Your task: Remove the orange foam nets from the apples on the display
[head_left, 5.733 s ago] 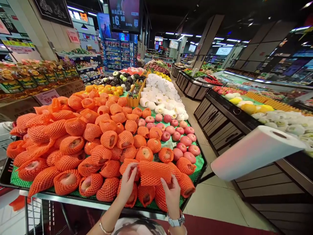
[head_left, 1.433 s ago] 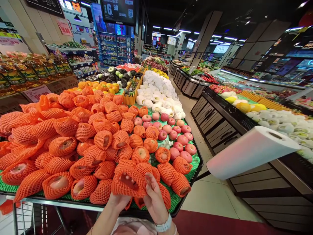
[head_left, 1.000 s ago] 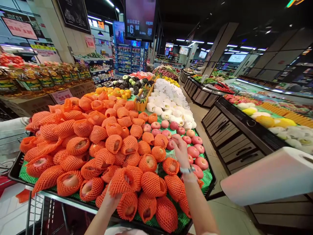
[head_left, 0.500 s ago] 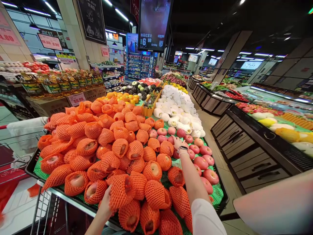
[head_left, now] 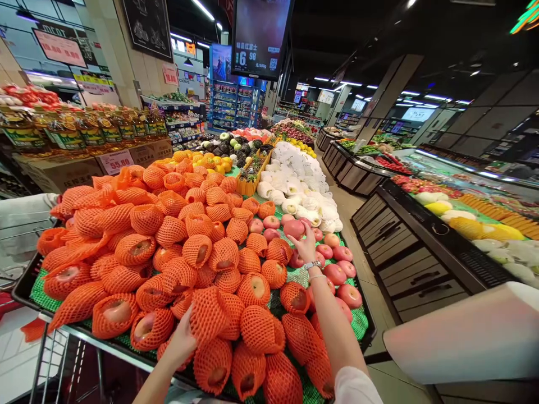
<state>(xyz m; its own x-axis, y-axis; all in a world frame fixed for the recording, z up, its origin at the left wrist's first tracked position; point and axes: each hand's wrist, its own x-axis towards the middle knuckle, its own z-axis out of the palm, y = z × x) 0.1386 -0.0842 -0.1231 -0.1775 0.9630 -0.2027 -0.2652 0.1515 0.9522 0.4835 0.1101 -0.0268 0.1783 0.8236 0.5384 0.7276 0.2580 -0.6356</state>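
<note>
Apple (head_left: 293, 228), wrapped fruit (head_left: 297, 178) behind, apples (head_left: 335, 274) beside

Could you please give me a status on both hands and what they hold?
Left hand: holding orange net. Right hand: gripping bare apple. Netted apples between them.

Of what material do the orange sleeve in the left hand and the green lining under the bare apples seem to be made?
The orange sleeve is probably soft plastic foam, matte: it shows thick, diamond-patterned netting. The green lining looks like plastic mesh, faintly shiny, from its fine grid; woven fabric is possible.
</note>
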